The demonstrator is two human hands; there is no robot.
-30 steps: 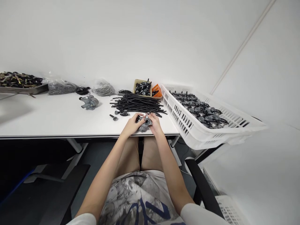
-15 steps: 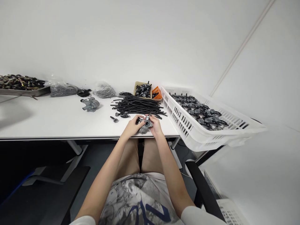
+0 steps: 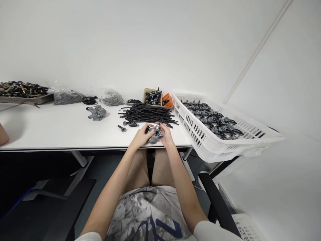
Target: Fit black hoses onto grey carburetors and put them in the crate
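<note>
Near the table's front edge I hold a grey metal carburetor (image 3: 154,135), its round bore facing me. My left hand (image 3: 141,136) is closed round its left side, the thumb laid across the front. From the right, my right hand (image 3: 166,134) grips it near the top, with fingertips around the upper cylinder. Something small and dark shows by those fingertips; I cannot tell whether they hold it. Just beyond my hands lies a heap of black rubber hoses (image 3: 145,112). A few black cap-like parts (image 3: 130,123) and a single one (image 3: 122,128) rest to the left.
Another carburetor (image 3: 96,112) stands farther left. At right, a white plastic crate (image 3: 193,131) holds several carburetors. Along the wall are a cream bin (image 3: 143,97), an orange basket (image 3: 170,99), plastic bags (image 3: 67,97) and a metal tray (image 3: 37,99). Another person's arm (image 3: 3,135) shows at far left.
Part of another person's arm has come into view at the left edge. My right fingers have shifted slightly at the top of the carburetor; both hands still hold it in the same place.
</note>
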